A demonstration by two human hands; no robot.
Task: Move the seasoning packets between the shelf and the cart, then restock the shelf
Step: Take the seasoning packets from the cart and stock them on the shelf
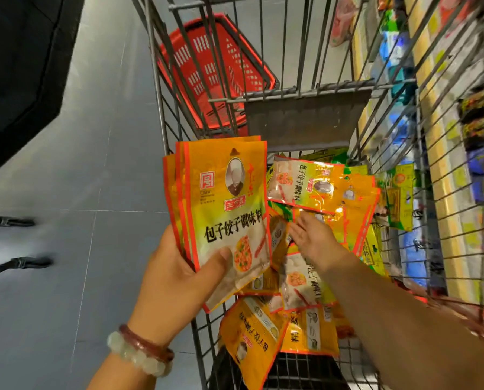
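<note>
My left hand grips a stack of several yellow-orange seasoning packets, held upright over the left rim of the wire cart. My thumb lies across the front packet. My right hand reaches down into the cart with straight fingers that touch the loose packets piled on the cart floor. More of the same packets lie at the near end of the cart. The shelf with blurred goods runs along the right side, seen through the cart's wire wall.
A red plastic basket lies beyond the cart's front end on the grey tiled floor. A grey flap hangs inside the cart. A dark fixture stands at the upper left, and two black straps show at the left edge.
</note>
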